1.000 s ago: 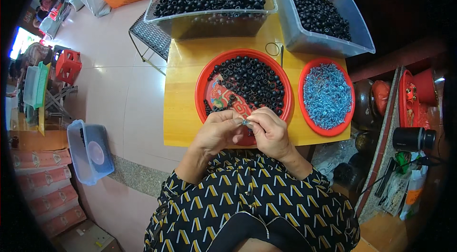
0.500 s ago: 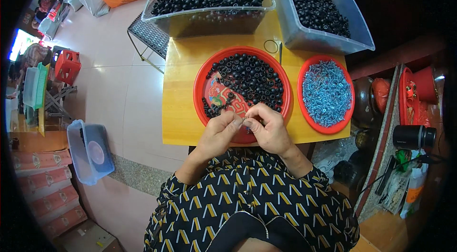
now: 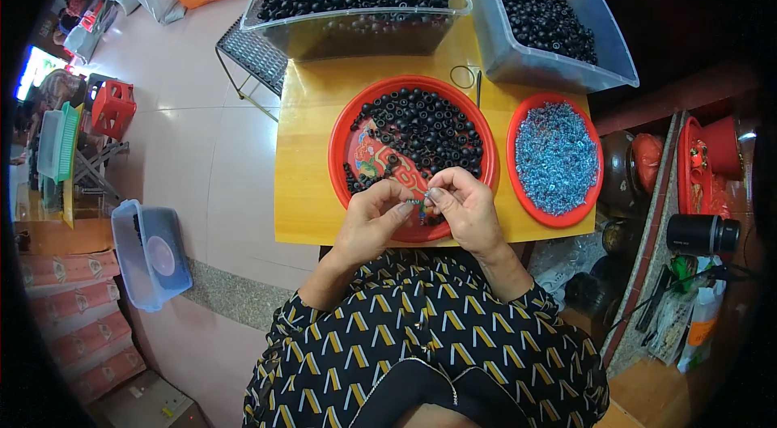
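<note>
My right hand [image 3: 469, 214], wrist angled inward, has just eased slightly from my left [image 3: 371, 222]; I judge the fiddling mid-step. My right fingertips pinch a tiny glinting piece [image 3: 428, 195]; the left's are narrow, contents unclear. Both are over the red tray [image 3: 335, 149], nearer than its black beads [image 3: 425, 116].
</note>
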`<state>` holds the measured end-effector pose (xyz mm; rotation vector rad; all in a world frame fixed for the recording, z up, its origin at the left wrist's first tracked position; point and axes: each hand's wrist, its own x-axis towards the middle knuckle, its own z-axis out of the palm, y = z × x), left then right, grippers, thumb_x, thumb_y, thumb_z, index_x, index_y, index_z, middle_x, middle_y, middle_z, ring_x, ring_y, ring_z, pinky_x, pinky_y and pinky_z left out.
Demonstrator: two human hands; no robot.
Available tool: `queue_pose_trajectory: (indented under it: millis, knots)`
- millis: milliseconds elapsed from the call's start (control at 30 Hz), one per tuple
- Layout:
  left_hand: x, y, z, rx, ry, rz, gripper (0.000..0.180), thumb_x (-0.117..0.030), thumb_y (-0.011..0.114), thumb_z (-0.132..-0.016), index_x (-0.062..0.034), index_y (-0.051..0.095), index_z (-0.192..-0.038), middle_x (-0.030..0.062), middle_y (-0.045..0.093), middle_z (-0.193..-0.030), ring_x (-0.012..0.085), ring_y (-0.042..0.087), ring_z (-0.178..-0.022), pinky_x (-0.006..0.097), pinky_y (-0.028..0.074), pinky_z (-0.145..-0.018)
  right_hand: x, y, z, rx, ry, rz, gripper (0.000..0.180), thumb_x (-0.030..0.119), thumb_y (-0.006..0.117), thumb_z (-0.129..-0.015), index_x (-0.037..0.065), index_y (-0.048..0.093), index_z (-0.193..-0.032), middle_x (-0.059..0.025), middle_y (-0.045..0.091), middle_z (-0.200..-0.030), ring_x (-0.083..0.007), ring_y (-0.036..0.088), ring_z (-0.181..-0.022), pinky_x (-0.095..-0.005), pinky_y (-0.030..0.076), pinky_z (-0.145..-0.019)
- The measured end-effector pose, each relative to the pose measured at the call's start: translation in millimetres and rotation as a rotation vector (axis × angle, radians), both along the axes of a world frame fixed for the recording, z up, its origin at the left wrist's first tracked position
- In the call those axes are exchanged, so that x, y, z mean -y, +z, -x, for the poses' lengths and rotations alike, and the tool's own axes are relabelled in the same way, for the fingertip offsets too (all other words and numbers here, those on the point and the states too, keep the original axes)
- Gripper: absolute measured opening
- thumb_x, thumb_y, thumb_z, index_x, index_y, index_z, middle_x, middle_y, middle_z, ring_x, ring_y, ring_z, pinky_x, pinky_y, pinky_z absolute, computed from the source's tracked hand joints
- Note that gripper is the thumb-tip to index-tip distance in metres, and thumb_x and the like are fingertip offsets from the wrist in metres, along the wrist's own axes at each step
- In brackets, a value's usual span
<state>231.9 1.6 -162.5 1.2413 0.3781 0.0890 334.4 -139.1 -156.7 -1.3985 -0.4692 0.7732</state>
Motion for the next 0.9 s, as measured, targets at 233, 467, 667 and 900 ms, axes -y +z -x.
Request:
queue_pose_trajectory:
  millis: [233,467,667,900]
  knots:
    - [0,0,2,0.065,0.052,0.125,0.014,-0.006,0.063,-0.085,0.0003,0.058,-0.096,0.002,0.061,-0.085,0.0093,0.057,-0.072,0.022,0.045,-0.066,1,-5,0,-0.006,-0.017,-0.009,0.01,0.0,0.052,-0.087,-0.001,0.055,-0.097,-0.0007,0.055,-0.084,-0.0062,0.052,-0.074,-0.0203,0.044,-0.066]
    - [3,5,-1,0.204,0.127,-0.189,0.01,0.002,0.062,-0.082,0.0038,0.063,-0.091,0.0034,0.059,-0.084,0.0096,0.055,-0.077,0.023,0.045,-0.068,2,-1,0,0.183,0.13,0.069,0.01,0.006,0.054,-0.087,-0.002,0.059,-0.091,-0.0008,0.055,-0.083,-0.0055,0.05,-0.074,-0.0215,0.041,-0.063]
    - [4,2,-1,0.274,0.126,-0.414,0.011,0.003,0.063,-0.079,0.0019,0.064,-0.09,0.0055,0.059,-0.081,0.0113,0.055,-0.075,0.023,0.044,-0.067,0,6,-2,0.08,0.174,0.067,0.016,0.013,0.056,-0.089,-0.002,0.06,-0.088,-0.0028,0.055,-0.077,-0.0074,0.05,-0.073,-0.0238,0.041,-0.065]
    - [5,0,-1,0.186,0.14,-0.469,0.008,0.001,0.063,-0.08,0.0027,0.064,-0.088,0.0063,0.059,-0.076,0.0105,0.055,-0.071,0.024,0.044,-0.063,-2,-1,-1,0.31,0.105,0.102,0.01,0.01,0.062,-0.084,0.0,0.062,-0.085,-0.0056,0.057,-0.076,-0.0124,0.052,-0.07,-0.0253,0.042,-0.064]
